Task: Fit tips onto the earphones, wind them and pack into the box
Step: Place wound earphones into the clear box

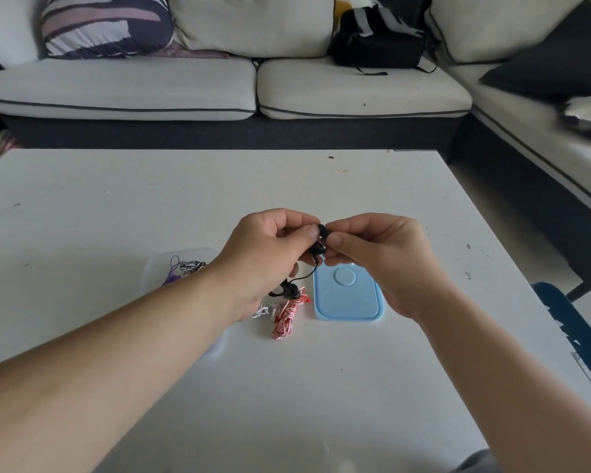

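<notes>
Head view, looking down on a plain white table (185, 199): both hands are meeting just above its surface. The left hand (270, 247) is pinching the bud of a black wired in-ear earphone (318, 249) between thumb and curled fingers. The right hand (379, 257) is pinching a small black rounded tip (324, 231) with thumb and forefinger and holding it against the bud. How far the tip is seated is too small to tell. From the pinch, the thin black cable is hanging down to a loose black knot of cord (289, 290) lying under the heel of the left hand. Just below that knot, between the two wrists, a red-and-white striped earphone bundle (287, 315) is lying beside a small white earphone bundle (261, 312). Under the right hand, a light-blue rounded-rectangular plastic lid (347, 302) is lying flat. Partly behind the left forearm, a clear plastic box (181, 261) is holding purple and black-and-white striped cords. The step in hand appears to be tip fitting, so winding and packing are not yet done. The next move probably calls for a firm, twisting push from the right fingertips while the left is bracing the bud, then a check that the tip is sitting squarely.
</notes>
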The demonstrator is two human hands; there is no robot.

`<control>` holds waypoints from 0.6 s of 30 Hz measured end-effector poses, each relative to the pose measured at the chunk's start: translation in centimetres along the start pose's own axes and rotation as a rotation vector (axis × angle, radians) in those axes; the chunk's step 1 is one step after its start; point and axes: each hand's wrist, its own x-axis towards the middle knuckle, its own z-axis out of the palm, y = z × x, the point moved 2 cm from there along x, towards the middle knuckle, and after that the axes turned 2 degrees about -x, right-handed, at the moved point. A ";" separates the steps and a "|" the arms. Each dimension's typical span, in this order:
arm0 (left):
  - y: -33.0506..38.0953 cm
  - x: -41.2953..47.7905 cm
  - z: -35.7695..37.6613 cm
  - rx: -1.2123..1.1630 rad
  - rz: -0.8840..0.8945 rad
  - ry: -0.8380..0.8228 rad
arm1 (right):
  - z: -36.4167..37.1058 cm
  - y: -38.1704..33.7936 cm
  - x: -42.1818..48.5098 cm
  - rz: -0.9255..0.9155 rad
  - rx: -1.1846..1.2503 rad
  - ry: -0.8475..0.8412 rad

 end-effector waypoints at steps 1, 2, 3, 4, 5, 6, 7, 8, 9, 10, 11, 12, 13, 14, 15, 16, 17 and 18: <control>0.0 0.0 0.0 -0.018 -0.011 0.000 | 0.0 0.0 0.0 -0.001 0.009 -0.008; 0.0 0.0 0.1 -0.035 -0.021 0.000 | -0.1 0.0 0.1 -0.001 0.013 -0.013; 0.0 0.1 0.1 -0.047 -0.029 0.000 | -0.1 0.1 0.1 0.000 0.012 -0.014; 0.0 0.1 0.1 -0.053 -0.035 -0.002 | -0.1 0.1 0.2 0.002 0.005 -0.010; -0.1 0.1 0.1 -0.055 -0.038 -0.003 | -0.1 0.2 0.2 0.003 -0.005 -0.005; -0.1 0.1 0.1 -0.052 -0.039 -0.005 | -0.1 0.2 0.2 0.004 -0.011 0.000; -0.1 0.1 0.1 -0.046 -0.037 -0.006 | -0.1 0.2 0.2 0.003 -0.011 0.005; -0.1 0.1 0.1 -0.038 -0.034 -0.009 | -0.1 0.2 0.3 0.002 -0.008 0.010; -0.1 0.1 0.1 -0.032 -0.031 -0.013 | -0.1 0.2 0.3 0.001 -0.001 0.015; -0.1 0.1 0.1 -0.028 -0.027 -0.016 | -0.2 0.3 0.3 0.001 0.005 0.017; -0.1 0.1 0.2 -0.026 -0.024 -0.019 | -0.2 0.3 0.3 0.000 0.009 0.019; 0.0 0.1 0.2 -0.026 -0.022 -0.021 | -0.2 0.4 0.3 -0.003 0.007 0.020; 0.1 0.1 0.2 -0.026 -0.019 -0.021 | -0.2 0.4 0.4 -0.010 0.000 0.021; 0.1 0.0 0.2 -0.026 -0.016 -0.019 | -0.2 0.4 0.4 -0.019 -0.004 0.021; 0.2 0.0 0.3 -0.027 -0.012 -0.016 | -0.2 0.5 0.4 -0.026 0.001 0.019; 0.2 0.0 0.3 -0.028 -0.008 -0.012 | -0.2 0.5 0.4 -0.030 0.017 0.016; 0.2 0.0 0.4 -0.030 -0.004 -0.009 | -0.2 0.5 0.4 -0.033 0.034 0.011; 0.3 -0.1 0.4 -0.029 -0.002 -0.006 | -0.2 0.5 0.4 -0.034 0.044 0.004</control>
